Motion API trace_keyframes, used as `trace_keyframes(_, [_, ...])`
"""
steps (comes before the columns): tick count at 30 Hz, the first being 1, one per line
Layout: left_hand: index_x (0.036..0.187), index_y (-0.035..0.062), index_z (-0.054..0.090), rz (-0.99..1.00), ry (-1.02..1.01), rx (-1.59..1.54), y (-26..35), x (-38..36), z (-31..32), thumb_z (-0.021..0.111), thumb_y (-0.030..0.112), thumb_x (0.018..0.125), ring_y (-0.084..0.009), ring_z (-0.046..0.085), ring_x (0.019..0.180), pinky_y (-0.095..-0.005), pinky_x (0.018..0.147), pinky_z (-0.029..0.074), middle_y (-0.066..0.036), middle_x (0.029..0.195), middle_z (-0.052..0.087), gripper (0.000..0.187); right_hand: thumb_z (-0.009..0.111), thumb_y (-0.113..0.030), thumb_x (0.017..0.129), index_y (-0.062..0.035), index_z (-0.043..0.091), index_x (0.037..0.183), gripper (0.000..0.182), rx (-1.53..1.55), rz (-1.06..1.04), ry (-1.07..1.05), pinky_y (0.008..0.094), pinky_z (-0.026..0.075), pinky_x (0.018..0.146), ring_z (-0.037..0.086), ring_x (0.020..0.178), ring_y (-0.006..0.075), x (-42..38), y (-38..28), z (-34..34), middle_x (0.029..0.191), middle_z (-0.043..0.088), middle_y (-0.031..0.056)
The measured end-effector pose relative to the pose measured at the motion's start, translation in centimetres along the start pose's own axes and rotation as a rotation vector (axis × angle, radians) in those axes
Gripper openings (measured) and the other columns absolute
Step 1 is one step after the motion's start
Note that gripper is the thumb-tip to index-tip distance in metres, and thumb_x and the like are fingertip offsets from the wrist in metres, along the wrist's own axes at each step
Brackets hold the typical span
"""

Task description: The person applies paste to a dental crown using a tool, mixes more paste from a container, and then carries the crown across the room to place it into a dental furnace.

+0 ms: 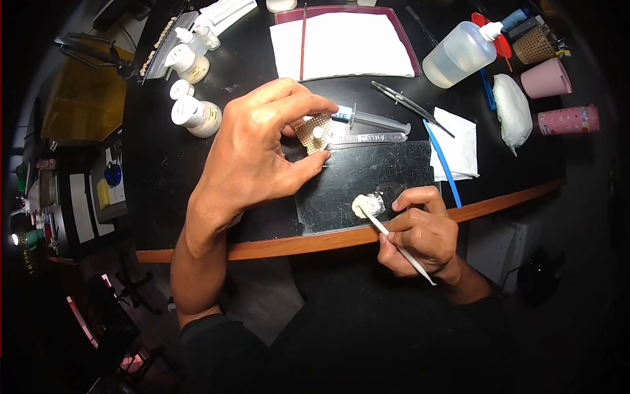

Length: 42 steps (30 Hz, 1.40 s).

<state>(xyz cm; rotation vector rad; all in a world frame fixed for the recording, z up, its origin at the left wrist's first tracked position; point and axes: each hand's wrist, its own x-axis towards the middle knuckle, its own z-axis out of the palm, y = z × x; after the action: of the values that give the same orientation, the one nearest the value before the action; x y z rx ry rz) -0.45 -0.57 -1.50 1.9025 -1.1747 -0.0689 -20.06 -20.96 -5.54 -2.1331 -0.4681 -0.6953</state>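
Note:
My left hand (252,141) grips a small beige honeycomb firing tray (308,139) between thumb and fingers, above the back left of a scratched dark slab (367,164). A small white piece (318,132) sits on the tray's face; its exact shape is too small to tell. Closed around a thin white spatula (405,251), my right hand (423,233) is at the slab's front edge. The spatula's tip touches a mound of cream-coloured paste (363,205) on the slab. Just behind the slab lie two clear syringes, one a paste syringe (380,122) with a blue label.
White jars (195,117) and a shade guide (164,46) stand at the left. At the back is a paper-covered tray (348,43) with a red brush (303,46). A liquid bottle (459,56), tweezers (413,105), a blue stick (444,164), tissue (456,141) and pink cups (546,79) are right.

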Motion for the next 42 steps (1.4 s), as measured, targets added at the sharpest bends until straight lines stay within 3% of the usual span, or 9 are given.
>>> trace_keyframes(8, [0.115,0.0027,0.078,0.006,-0.006,0.003,0.0,0.0,0.0,0.087,0.002,0.066,-0.0135,0.069,0.08,-0.0269,0.071,0.059,-0.008,0.101,0.073,0.05,0.072,0.005,0.06,-0.0068,0.056,0.067,0.022,-0.005,0.002,0.009,0.0321,0.05,0.068,0.065,0.083,0.0252,0.0,0.0,0.1,0.068,0.064,0.0033])
trace_keyframes(11, [0.115,0.0027,0.078,-0.001,-0.004,-0.005,0.0,0.0,0.0,0.086,0.001,0.066,-0.0136,0.069,0.081,-0.0269,0.071,0.061,-0.008,0.101,0.073,0.049,0.075,0.005,0.065,-0.0079,0.058,0.073,0.022,0.025,0.012,0.011,0.0331,0.048,0.071,0.061,0.08,0.0257,-0.1,0.1,-0.2,0.067,0.066,0.0025])
trace_keyframes(14, [0.114,0.0019,0.078,-0.006,-0.014,-0.013,0.2,0.0,0.0,0.087,0.0,0.066,-0.0143,0.07,0.082,-0.0273,0.073,0.062,-0.009,0.102,0.074,0.049,0.073,0.007,0.067,-0.0063,0.059,0.075,0.021,0.034,0.055,0.073,0.0335,0.053,0.071,0.065,0.088,0.0265,0.4,-0.1,-0.8,0.07,0.064,0.0038])
trace_keyframes(17, [0.114,0.0009,0.078,-0.007,-0.033,-0.046,0.5,0.1,-0.1,0.089,0.0,0.066,-0.0154,0.072,0.084,-0.0279,0.074,0.064,-0.01,0.102,0.074,0.049,0.073,0.007,0.072,-0.0051,0.059,0.083,0.022,0.152,0.098,0.234,0.0375,0.059,0.078,0.064,0.096,0.0285,0.8,0.7,-0.4,0.072,0.063,0.0054])
trace_keyframes(18, [0.113,0.0,0.077,-0.004,-0.035,-0.07,0.7,0.2,0.0,0.091,0.001,0.065,-0.0166,0.074,0.085,-0.0284,0.075,0.065,-0.011,0.103,0.074,0.05,0.072,0.008,0.078,-0.004,0.057,0.089,0.022,0.209,0.077,0.229,0.0452,0.064,0.089,0.064,0.103,0.0303,1.2,0.9,-0.3,0.077,0.064,0.0073])
trace_keyframes(22, [0.11,0.0008,0.078,-0.03,-0.055,-0.154,1.5,0.3,-0.1,0.097,0.006,0.063,-0.0191,0.077,0.088,-0.0291,0.074,0.065,-0.011,0.102,0.075,0.051,0.069,0.012,0.082,-0.0031,0.056,0.095,0.024,0.388,0.051,0.312,0.052,0.062,0.101,0.063,0.11,0.0323,3.3,0.8,1.1,0.086,0.065,0.0102])
trace_keyframes(31, [0.111,-0.0006,0.077,0.005,-0.097,-0.277,1.7,0.4,-0.2,0.101,0.014,0.064,-0.0172,0.077,0.09,-0.0285,0.077,0.065,-0.012,0.104,0.074,0.055,0.069,0.01,0.084,-0.0029,0.055,0.095,0.021,0.497,0.032,0.331,0.0493,0.062,0.102,0.065,0.116,0.0338,4.7,1.0,3.1,0.085,0.065,0.0109])
trace_keyframes(40, [0.111,-0.0004,0.076,0.011,-0.104,-0.28,1.6,0.3,-0.2,0.101,0.013,0.065,-0.0177,0.077,0.09,-0.0292,0.077,0.066,-0.013,0.106,0.074,0.054,0.069,0.009,0.084,-0.003,0.055,0.094,0.021,0.444,0.053,0.294,0.0435,0.065,0.097,0.068,0.116,0.0342,4.8,0.8,2.8,0.084,0.066,0.0101])
trace_keyframes(42, [0.111,-0.0009,0.076,0.007,-0.105,-0.294,1.9,0.4,-0.3,0.098,0.008,0.067,-0.0192,0.078,0.09,-0.0304,0.078,0.067,-0.011,0.104,0.073,0.05,0.07,0.009,0.084,-0.003,0.055,0.094,0.021,0.438,0.049,0.293,0.0431,0.065,0.097,0.068,0.115,0.0342,4.9,0.8,2.8,0.084,0.066,0.0098])
